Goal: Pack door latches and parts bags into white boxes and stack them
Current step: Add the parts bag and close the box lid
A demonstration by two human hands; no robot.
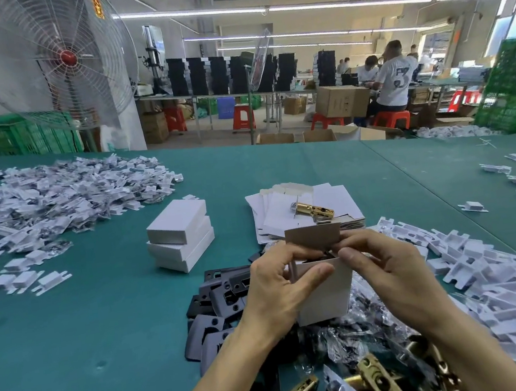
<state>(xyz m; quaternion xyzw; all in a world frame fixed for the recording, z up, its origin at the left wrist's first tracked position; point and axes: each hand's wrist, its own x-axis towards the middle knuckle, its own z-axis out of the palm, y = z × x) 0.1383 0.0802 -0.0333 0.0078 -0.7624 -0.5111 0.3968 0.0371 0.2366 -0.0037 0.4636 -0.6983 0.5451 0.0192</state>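
Observation:
Both hands hold a small white box (pixel 324 294) upright above the table's near edge. Its brown-backed lid flap (pixel 314 237) stands open, and something dark shows inside. My left hand (pixel 277 287) grips the box's left side, thumb on the front. My right hand (pixel 385 264) pinches the top right corner by the flap. Three closed white boxes (pixel 180 234) are stacked to the left. A brass door latch (pixel 312 209) lies on a pile of flat unfolded boxes (pixel 284 211) behind. More brass latches (pixel 380 378) and clear parts bags (pixel 358 335) lie below my wrists.
Black strike plates (pixel 218 304) are heaped left of my hands. White plastic parts lie in a big heap at far left (pixel 49 201) and along the right (pixel 495 283) of the green table (pixel 88 330). A large fan (pixel 67 59) stands beyond the table. People work in the background.

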